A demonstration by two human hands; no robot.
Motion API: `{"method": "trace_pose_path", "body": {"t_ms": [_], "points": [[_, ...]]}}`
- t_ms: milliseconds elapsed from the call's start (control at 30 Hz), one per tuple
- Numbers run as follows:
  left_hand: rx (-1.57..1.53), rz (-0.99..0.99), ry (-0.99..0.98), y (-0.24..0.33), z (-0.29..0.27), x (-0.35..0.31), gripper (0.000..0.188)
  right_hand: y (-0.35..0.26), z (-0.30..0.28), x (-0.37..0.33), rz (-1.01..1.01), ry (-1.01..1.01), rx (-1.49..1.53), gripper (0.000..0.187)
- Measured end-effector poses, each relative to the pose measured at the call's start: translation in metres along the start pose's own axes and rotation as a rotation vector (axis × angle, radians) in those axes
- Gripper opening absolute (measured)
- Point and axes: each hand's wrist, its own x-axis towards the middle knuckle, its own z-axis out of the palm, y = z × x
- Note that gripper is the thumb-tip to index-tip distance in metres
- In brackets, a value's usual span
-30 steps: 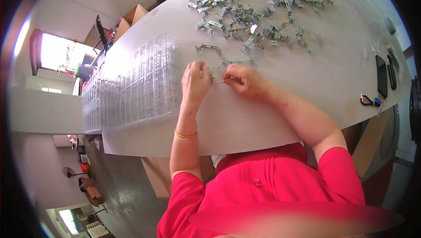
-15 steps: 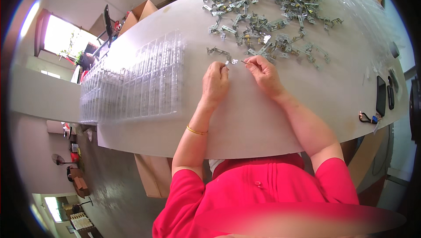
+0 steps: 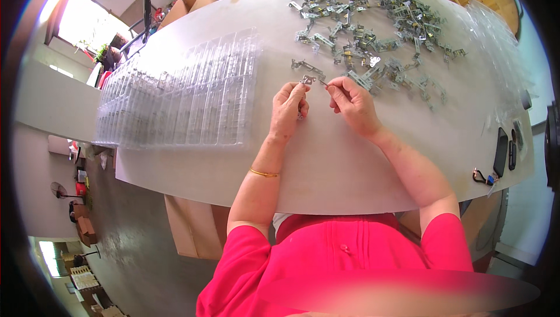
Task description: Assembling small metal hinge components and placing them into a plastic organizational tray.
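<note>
Between the left hand and the right hand, the thin metal rod has swung: a second ago it lay nearly level, pointing at the left fingers, and now it slants up and leftward from the right fingertips. Over the same second, a small metal bracket has come into view just above the left fingertips.

Thumb and fingers of the left hand are closed in a pinch on that bracket, its upper part standing clear of them; more metal shows at the palm side, though whether it belongs to the same piece cannot be told. Right thumb and forefinger pinch the rod, the other fingers curled under. Its tip is near the bracket; contact is too small to make out.

Just beyond the left hand, a loose bracket lies on the desk. Ahead of the right hand and off to its right spreads a heap of metal brackets. To the left of the left hand sit clear plastic trays with slots. Well to the right of the right hand lie a black phone and clear plastic sheeting.
</note>
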Motion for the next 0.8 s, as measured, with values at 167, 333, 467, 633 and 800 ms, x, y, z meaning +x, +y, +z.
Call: {"method": "trace_pose_path", "body": {"t_ms": [167, 333, 467, 633, 800], "points": [[0.21, 0.115, 0.121, 0.004, 0.002, -0.005, 0.027, 0.005, 0.02, 0.018, -0.068, -0.005, -0.037, 0.009], [0.278, 0.139, 0.189, 0.01, 0.004, -0.005, 0.028, 0.022, 0.031, 0.021, -0.072, 0.036, -0.031, 0.009], [0.317, 0.148, 0.191, 0.008, 0.002, -0.004, 0.028, 0.025, 0.031, 0.021, -0.042, 0.028, -0.031, 0.008], [0.448, 0.194, 0.25, -0.005, -0.004, 0.002, 0.023, 0.026, 0.029, 0.018, -0.07, 0.026, -0.044, 0.007], [0.598, 0.268, 0.303, -0.006, 0.001, 0.003, 0.021, 0.027, 0.024, 0.017, -0.094, 0.025, -0.106, 0.007]]}}
